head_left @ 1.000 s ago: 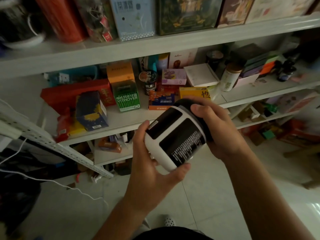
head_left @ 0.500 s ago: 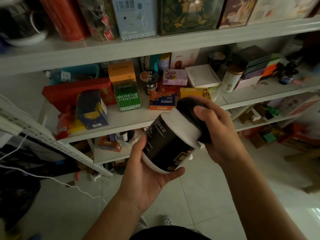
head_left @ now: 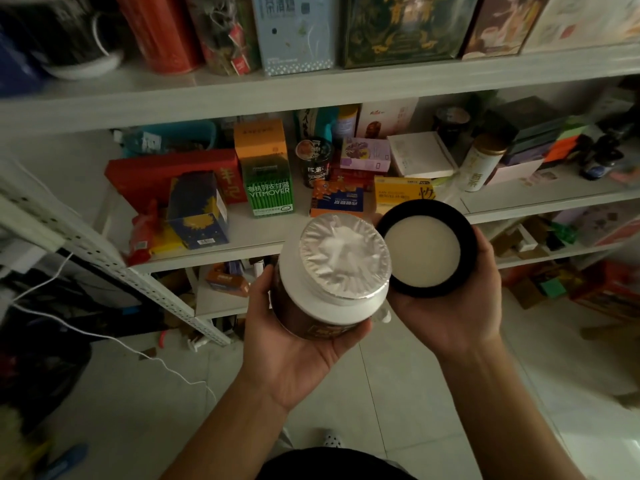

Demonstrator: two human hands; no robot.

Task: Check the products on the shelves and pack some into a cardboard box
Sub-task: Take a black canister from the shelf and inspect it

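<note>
My left hand (head_left: 294, 344) grips a white jar (head_left: 332, 282) with a dark label, held upright in front of the shelves. Its mouth faces me and is covered by a crinkled silver foil seal (head_left: 343, 258). Just to the right, my right hand (head_left: 460, 306) holds the jar's black lid (head_left: 427, 247) turned over, its pale inner liner showing. Lid and jar are apart, nearly touching at the rims. No cardboard box is in view.
White metal shelves (head_left: 311, 88) stand ahead, crowded with boxes, tins and bottles, among them a green VITMOVER box (head_left: 268, 181) and a yellow box (head_left: 401, 194). A white cable (head_left: 114, 341) trails over the tiled floor at left. More cartons sit low at right.
The lid has come off the jar: my right hand lifted it away to the right and turned it over. My left hand tipped the jar upright, showing the foil seal.
</note>
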